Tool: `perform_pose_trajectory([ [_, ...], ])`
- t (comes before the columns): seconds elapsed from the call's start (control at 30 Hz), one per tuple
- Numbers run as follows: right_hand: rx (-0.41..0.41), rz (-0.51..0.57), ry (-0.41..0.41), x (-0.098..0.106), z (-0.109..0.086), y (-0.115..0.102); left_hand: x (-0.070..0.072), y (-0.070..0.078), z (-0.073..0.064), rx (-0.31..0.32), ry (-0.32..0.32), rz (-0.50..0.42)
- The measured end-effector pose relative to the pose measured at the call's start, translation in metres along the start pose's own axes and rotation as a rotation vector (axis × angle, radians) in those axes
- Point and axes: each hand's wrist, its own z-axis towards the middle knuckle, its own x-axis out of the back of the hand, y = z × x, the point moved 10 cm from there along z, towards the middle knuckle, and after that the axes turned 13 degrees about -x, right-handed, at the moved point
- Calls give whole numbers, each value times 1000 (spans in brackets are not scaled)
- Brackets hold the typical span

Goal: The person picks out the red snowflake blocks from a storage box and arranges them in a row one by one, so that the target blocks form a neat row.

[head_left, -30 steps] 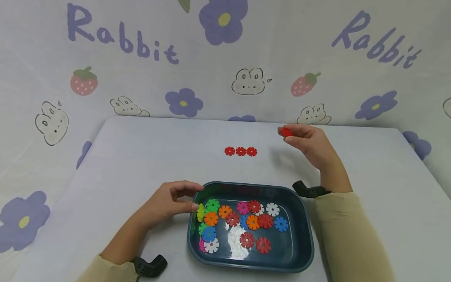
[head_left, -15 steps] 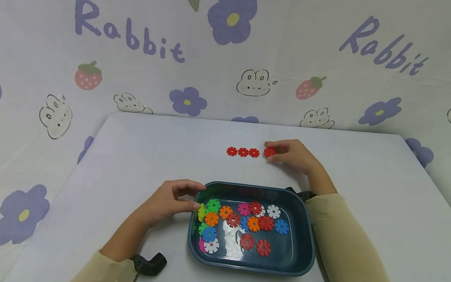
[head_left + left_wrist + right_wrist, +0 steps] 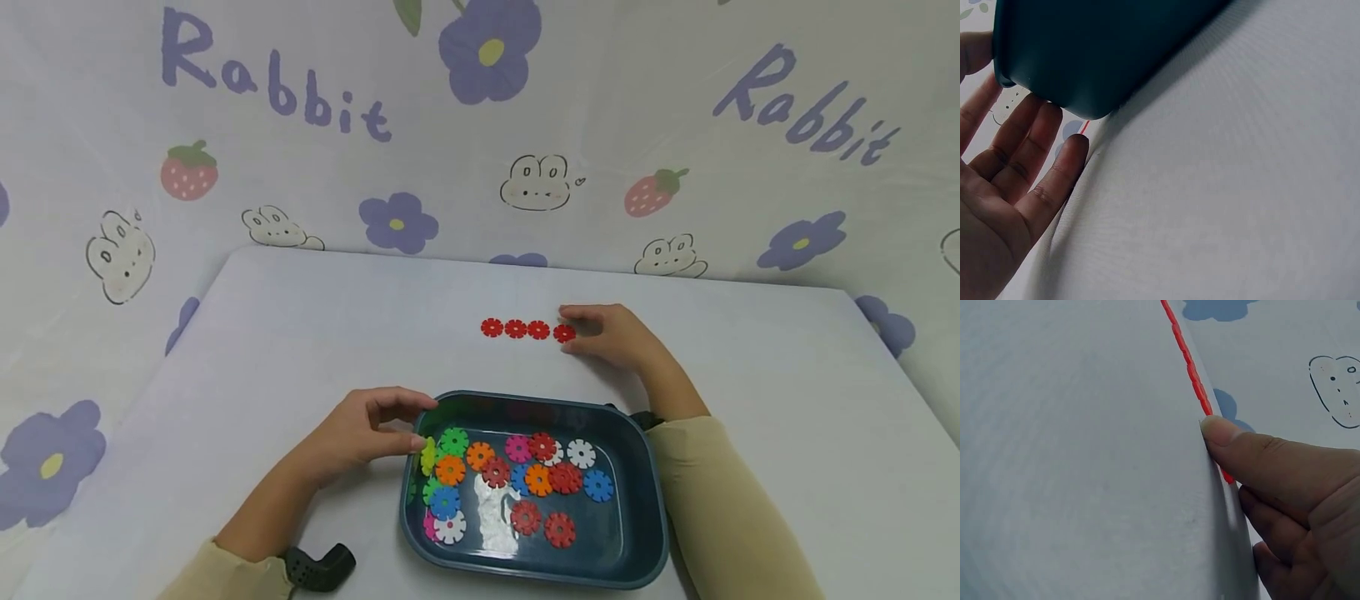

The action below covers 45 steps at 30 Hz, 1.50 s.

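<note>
My right hand (image 3: 617,335) holds a red snowflake disc (image 3: 564,333) between thumb and fingers, down at the right end of a row. The other red discs (image 3: 515,329) in this row lie flat, side by side. Seen from the right wrist, the red row (image 3: 1189,365) is edge-on and the thumb (image 3: 1272,456) covers part of the last disc. My left hand (image 3: 363,429) holds the dark blue tray (image 3: 637,500) at its upper left corner, thumb on the rim. In the left wrist view, several fingers (image 3: 1054,184) spread beside the tray's outer wall.
Several notched discs in green, orange, blue, pink, white and red (image 3: 526,517) lie in the tray, some overlapping. The white table (image 3: 300,317) ends at a patterned cloth (image 3: 315,175) behind. A black wrist device (image 3: 321,567) is on the left forearm.
My right hand has come left and down with the red disc, from above the table to the row's right end. The left hand has stayed at the tray corner.
</note>
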Motion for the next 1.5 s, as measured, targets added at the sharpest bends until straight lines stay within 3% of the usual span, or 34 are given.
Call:
perform_pose_trajectory([
  [0.27, -10, -6, 50, 5, -9, 15, -8, -1, 1, 1, -14, -2],
  [0.5, -12, 2, 40, 7, -14, 17, -10, -3, 1, 9, -19, 9],
  [0.73, -70, 125, 90, 44, -27, 24, -9, -4, 1, 14, -14, 34],
  [0.9, -18, 250, 163, 84, -55, 10, -6, -1, 1, -4, -14, 44],
  [1.07, 167, 380, 175, 108, -86, -29, -3, -1, 0, -16, -4, 49],
  [1.17, 277, 397, 121, 107, -105, -59, -2, -2, 0, -14, -1, 54],
  [1.27, 327, 299, 30, 90, -121, -90, -1, -2, -1, -13, -1, 53],
  [1.5, 395, 7, -354, 7, -150, -141, -2, -1, 0, -11, -7, 51],
])
